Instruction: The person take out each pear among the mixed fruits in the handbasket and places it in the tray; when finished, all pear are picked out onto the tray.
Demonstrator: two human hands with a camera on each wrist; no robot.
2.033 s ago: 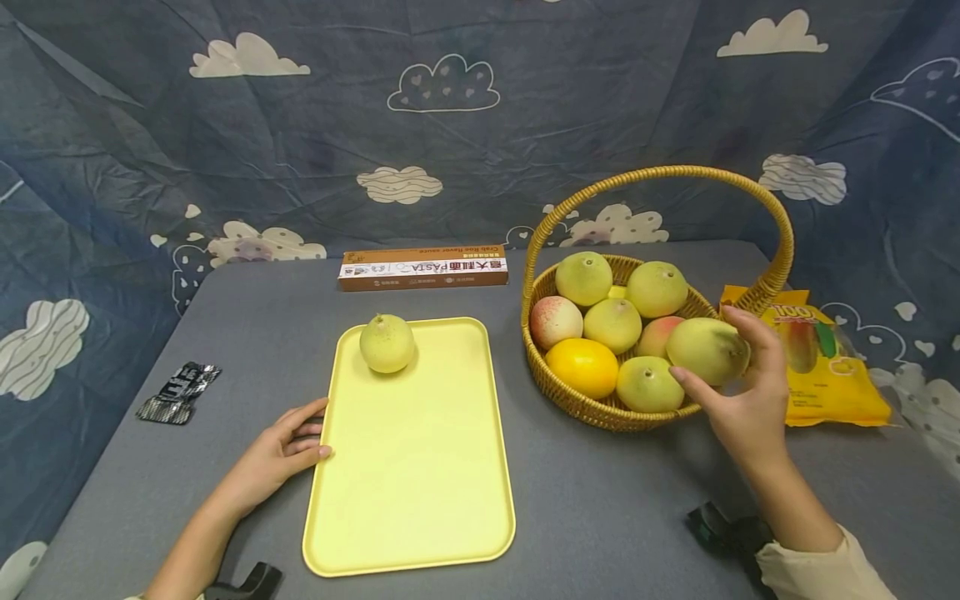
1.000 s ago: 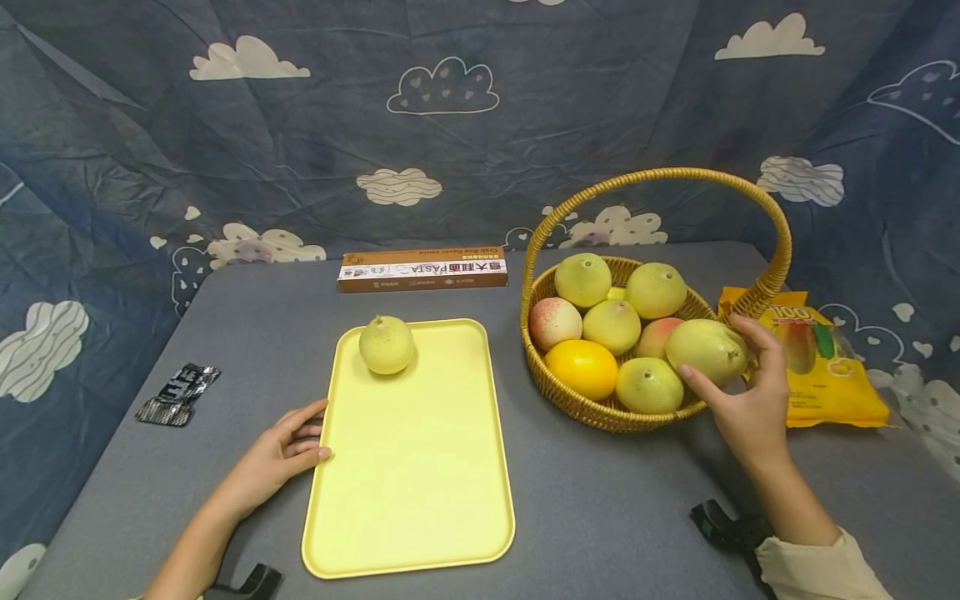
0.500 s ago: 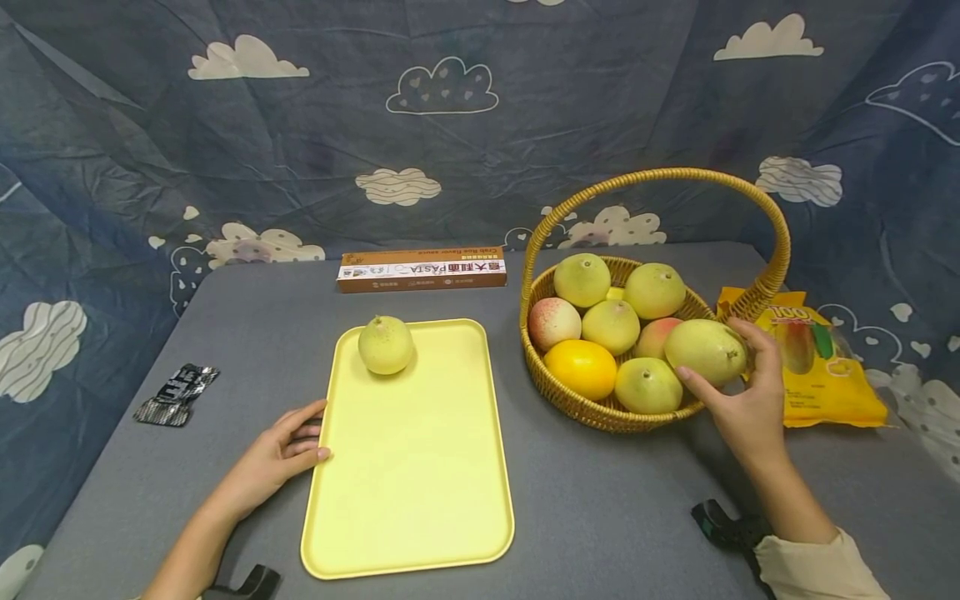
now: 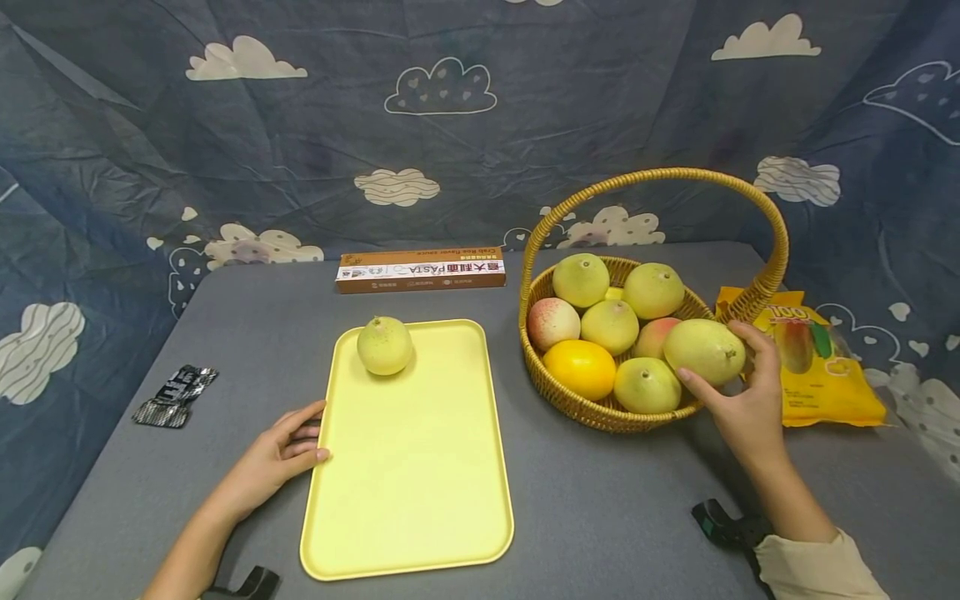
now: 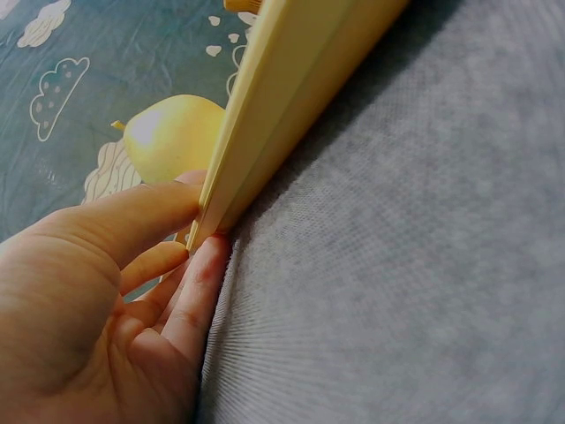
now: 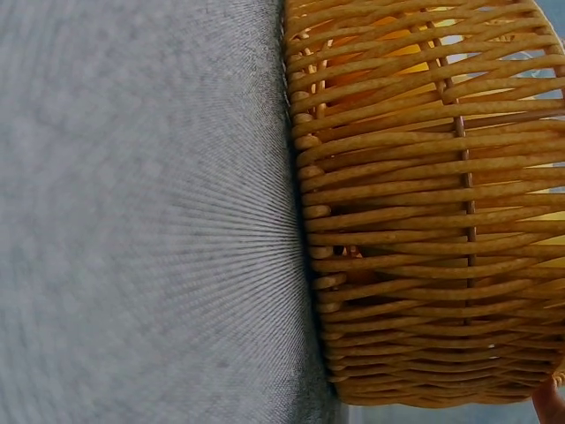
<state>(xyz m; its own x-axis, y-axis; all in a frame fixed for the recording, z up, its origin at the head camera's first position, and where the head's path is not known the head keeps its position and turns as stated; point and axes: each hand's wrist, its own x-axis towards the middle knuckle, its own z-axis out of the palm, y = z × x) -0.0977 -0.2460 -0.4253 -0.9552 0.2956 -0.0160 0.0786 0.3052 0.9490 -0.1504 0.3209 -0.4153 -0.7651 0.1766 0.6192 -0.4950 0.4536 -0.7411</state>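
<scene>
My left hand (image 4: 272,457) pinches the left rim of a pale yellow tray (image 4: 408,467), thumb over the edge and fingers against its outer side. On the tray's far left corner sits a round yellow-green fruit (image 4: 385,346) with a short stem. At the right, my right hand (image 4: 750,400) grips an oval green mango (image 4: 703,352), thumb in front and fingers behind. This mango lies at the right rim of a wicker basket (image 4: 573,408) filled with fruit. In the right wrist view the basket's woven side (image 6: 441,230) fills the right half, and only a fingertip shows.
Around the mango are several round green fruits (image 4: 648,386), reddish peaches (image 4: 553,323) and a bright yellow oval fruit (image 4: 580,369). The tall handle (image 4: 667,175) arches above. A yellow bag (image 4: 821,367) lies right, a pasta box (image 4: 420,271) at the back, a black wrapper (image 4: 176,396) left.
Between two seconds and one second ago, my right hand turned the mango slightly and lowered it a little at the basket's right side. Since then both hands have stayed nearly still.
</scene>
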